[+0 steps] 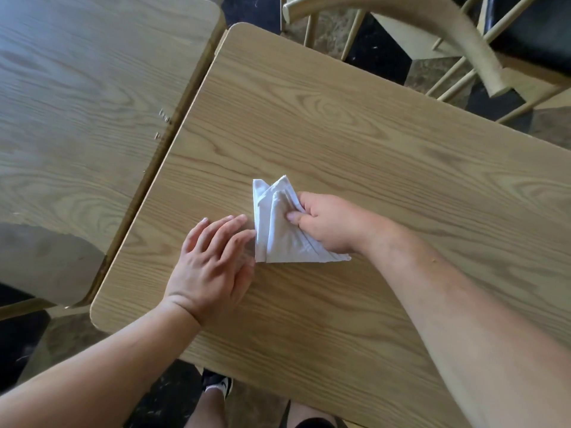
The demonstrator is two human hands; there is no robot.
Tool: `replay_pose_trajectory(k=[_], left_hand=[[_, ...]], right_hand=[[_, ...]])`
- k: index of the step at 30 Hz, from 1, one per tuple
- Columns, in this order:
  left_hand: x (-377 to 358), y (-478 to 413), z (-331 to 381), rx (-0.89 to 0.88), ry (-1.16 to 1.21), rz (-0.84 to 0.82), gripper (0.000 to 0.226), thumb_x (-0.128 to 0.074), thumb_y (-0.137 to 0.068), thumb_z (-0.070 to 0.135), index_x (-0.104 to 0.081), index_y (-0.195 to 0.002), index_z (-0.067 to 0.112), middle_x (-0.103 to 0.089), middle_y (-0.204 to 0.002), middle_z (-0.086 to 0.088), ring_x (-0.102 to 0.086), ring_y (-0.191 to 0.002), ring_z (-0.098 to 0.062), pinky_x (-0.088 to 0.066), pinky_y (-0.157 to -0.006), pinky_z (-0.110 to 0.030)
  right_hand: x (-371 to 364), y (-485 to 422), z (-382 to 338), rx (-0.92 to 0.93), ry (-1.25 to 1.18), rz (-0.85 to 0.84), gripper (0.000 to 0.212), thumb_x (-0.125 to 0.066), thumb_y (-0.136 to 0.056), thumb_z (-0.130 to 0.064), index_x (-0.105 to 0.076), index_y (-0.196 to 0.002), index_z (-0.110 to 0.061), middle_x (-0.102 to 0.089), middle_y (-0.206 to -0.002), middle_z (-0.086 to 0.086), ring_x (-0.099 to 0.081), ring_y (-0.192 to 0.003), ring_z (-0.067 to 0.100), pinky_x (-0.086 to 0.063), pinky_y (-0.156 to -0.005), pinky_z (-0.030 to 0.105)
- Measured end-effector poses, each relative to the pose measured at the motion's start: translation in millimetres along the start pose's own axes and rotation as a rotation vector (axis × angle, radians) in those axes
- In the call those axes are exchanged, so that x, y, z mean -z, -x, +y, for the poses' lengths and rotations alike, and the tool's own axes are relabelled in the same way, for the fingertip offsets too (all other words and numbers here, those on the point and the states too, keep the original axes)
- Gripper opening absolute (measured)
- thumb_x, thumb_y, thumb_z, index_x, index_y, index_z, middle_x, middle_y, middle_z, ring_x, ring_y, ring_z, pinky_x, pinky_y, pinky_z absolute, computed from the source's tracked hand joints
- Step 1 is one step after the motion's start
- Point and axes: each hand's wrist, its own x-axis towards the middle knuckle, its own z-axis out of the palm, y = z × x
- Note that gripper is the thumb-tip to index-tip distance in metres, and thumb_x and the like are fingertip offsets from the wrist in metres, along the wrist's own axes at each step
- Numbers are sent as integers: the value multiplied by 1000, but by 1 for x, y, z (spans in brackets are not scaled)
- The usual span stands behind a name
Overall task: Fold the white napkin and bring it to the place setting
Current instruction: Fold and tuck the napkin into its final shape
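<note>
The white napkin (279, 233) lies folded into a rough triangle near the middle of the wooden table (386, 156). My right hand (327, 222) pinches a raised fold on the napkin's right side between thumb and fingers. My left hand (216, 257) rests flat on the table with fingers together, its fingertips touching the napkin's left edge. No place setting is in view.
A second wooden table (77, 103) stands close on the left, with a narrow gap between the two. Wooden chairs (463, 35) stand beyond the far right corner. Below the near edge I see the dark patterned floor and my shoe (217, 384).
</note>
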Motion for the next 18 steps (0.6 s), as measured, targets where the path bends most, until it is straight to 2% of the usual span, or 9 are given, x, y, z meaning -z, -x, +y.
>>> replay_pose_trajectory(k=[3,7,9,11,14,18], left_hand=[[-2,0,0,5,-1,4,44,-56,-96,38,-68,-132,15,-60,-151,-7,-55,-141,-31,-34,-123,-55],[-2,0,0,6,3,-11,44,-55,-97,38,-67,-132,15,-59,-153,-7,-54,-142,-31,-33,-123,-56],[-2,1,0,5,5,-13,44,-55,-96,37,-67,-132,14,-59,-153,-7,-54,-143,-31,-33,-123,-56],[-3,1,-1,12,7,-13,44,-54,-97,37,-67,-132,14,-58,-154,-6,-54,-143,-30,-33,-124,-56],[-4,2,-2,26,8,-5,48,-52,-99,39,-65,-136,12,-57,-155,-5,-53,-144,-29,-31,-126,-53],[-4,1,0,28,17,3,56,-50,-101,44,-60,-147,12,-56,-157,-5,-53,-144,-29,-31,-126,-52]], right_hand=[[2,-4,-3,-9,76,-36,28,-46,-111,-37,-58,-136,-41,-67,-133,-14,-61,-120,12,-45,-104,34],[0,-8,-8,-41,142,-57,28,-44,-111,-38,-58,-135,-37,-67,-126,-13,-61,-114,14,-44,-95,33],[2,-8,-10,-44,172,-61,23,-46,-111,-40,-62,-124,-31,-67,-117,-14,-61,-106,13,-44,-88,34],[4,-9,-12,-56,208,-55,25,-49,-109,-42,-65,-112,-23,-69,-107,-10,-64,-97,15,-47,-82,35],[-2,-14,-14,-69,276,7,32,-54,-105,-45,-63,-97,-15,-69,-94,-2,-62,-85,21,-42,-68,36],[-16,-16,-14,-123,370,166,43,-59,-100,-57,-52,-80,-20,-61,-81,-4,-60,-80,23,-38,-60,37]])
